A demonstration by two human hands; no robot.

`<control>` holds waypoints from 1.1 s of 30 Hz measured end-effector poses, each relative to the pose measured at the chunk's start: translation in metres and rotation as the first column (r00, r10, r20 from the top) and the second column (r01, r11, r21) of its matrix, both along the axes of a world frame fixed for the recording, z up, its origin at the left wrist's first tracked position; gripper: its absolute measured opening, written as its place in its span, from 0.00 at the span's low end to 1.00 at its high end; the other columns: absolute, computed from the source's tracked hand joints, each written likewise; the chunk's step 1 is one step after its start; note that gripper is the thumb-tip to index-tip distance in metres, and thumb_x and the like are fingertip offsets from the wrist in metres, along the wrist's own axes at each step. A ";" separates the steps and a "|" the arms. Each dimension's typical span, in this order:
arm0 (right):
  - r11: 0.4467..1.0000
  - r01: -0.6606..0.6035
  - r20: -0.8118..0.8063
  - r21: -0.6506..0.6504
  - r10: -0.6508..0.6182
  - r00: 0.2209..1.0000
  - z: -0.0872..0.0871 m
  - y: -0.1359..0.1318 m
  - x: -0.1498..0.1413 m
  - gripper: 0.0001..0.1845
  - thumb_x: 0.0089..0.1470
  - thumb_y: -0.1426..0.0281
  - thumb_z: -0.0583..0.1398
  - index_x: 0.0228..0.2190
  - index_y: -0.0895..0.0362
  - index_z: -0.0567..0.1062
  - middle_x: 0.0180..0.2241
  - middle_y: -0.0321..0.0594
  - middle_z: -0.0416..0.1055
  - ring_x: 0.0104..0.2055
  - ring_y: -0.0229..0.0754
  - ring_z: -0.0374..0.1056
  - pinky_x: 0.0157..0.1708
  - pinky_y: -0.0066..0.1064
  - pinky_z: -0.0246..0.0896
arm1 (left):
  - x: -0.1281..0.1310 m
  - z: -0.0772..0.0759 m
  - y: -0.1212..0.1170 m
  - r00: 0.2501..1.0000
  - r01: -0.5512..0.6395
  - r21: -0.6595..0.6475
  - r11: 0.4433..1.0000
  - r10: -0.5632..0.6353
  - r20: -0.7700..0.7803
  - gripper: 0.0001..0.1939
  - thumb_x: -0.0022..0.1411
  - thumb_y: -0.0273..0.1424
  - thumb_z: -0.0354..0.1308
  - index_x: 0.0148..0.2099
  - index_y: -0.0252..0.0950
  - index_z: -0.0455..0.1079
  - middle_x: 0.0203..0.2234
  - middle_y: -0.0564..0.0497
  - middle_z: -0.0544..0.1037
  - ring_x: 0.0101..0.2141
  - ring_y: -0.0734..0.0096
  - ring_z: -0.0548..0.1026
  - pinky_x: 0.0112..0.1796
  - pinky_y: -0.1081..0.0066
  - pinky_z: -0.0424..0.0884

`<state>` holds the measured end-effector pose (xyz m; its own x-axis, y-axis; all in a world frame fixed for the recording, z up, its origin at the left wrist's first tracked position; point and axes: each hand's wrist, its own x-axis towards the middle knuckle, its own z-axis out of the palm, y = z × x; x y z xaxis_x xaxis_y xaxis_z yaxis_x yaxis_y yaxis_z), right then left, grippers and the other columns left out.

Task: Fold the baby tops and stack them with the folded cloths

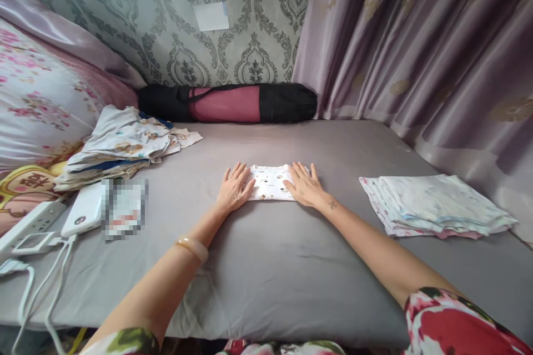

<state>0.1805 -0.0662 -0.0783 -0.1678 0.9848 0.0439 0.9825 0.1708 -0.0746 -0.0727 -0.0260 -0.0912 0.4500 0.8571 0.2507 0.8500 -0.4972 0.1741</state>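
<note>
A small folded white garment [270, 182] with tiny printed motifs lies on the grey bed sheet [266, 266] in the middle. My left hand [234, 187] rests flat on its left end, fingers stretched out. My right hand [305, 184] lies flat on its right end, fingers spread. Both hands press the cloth down and hold nothing. A pale bangle [192, 246] sits on my left wrist.
A loose heap of printed clothes [120, 144] lies at the left. A neat stack of folded cloths [433, 205] sits at the right. A black and pink rolled bag [229, 102] lies along the wall. A power bank [83, 209], power strip [29, 223] and cables are at the left edge. Curtains hang at the right.
</note>
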 end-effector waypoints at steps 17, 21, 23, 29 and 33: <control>0.998 0.003 -0.038 -0.061 -0.005 0.999 -0.006 0.001 0.000 0.40 0.65 0.53 0.36 0.66 0.69 0.50 0.68 0.52 0.44 0.71 0.48 0.38 0.68 0.42 0.31 | 0.002 -0.004 0.001 0.999 0.046 -0.055 0.997 -0.047 -0.008 0.27 0.71 0.42 0.38 0.64 0.37 0.61 0.64 0.44 0.63 0.66 0.59 0.54 0.65 0.51 0.46; 0.997 0.025 -0.051 -0.067 -0.029 0.998 0.003 0.003 -0.010 0.40 0.65 0.53 0.36 0.66 0.68 0.52 0.68 0.52 0.45 0.70 0.49 0.38 0.68 0.44 0.32 | 0.001 -0.002 -0.001 0.999 0.033 -0.021 0.999 -0.033 0.027 0.25 0.70 0.39 0.39 0.63 0.37 0.62 0.63 0.44 0.65 0.66 0.61 0.55 0.65 0.52 0.47; 1.000 0.011 -0.068 -0.023 -0.013 0.998 0.006 0.005 -0.022 0.39 0.66 0.54 0.35 0.66 0.68 0.53 0.68 0.52 0.45 0.71 0.49 0.38 0.68 0.45 0.31 | 0.002 -0.001 -0.001 0.999 0.023 -0.011 1.000 -0.023 0.035 0.25 0.70 0.38 0.39 0.63 0.37 0.62 0.63 0.44 0.65 0.66 0.61 0.56 0.65 0.52 0.48; 1.000 -0.012 -0.109 -0.017 0.010 0.994 -0.001 0.006 -0.058 0.37 0.67 0.55 0.36 0.66 0.66 0.53 0.68 0.50 0.45 0.70 0.50 0.38 0.67 0.45 0.32 | 0.004 0.001 -0.001 1.000 0.023 -0.079 0.997 -0.024 -0.008 0.26 0.70 0.39 0.39 0.64 0.36 0.61 0.64 0.45 0.63 0.66 0.59 0.54 0.65 0.50 0.47; 1.000 -0.002 -0.095 0.006 0.003 0.995 -0.007 0.006 -0.061 0.36 0.67 0.56 0.36 0.66 0.66 0.54 0.68 0.50 0.48 0.70 0.50 0.39 0.67 0.46 0.33 | 0.003 0.002 0.000 1.000 0.017 -0.106 0.994 -0.019 -0.010 0.26 0.70 0.39 0.39 0.65 0.36 0.59 0.65 0.46 0.62 0.67 0.61 0.53 0.65 0.52 0.46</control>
<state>0.1196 -0.0601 -0.0857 -0.1649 0.9841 0.0655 0.9706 0.1737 -0.1667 -0.0695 -0.0259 -0.0896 0.4677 0.8703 0.1542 0.8431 -0.4917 0.2176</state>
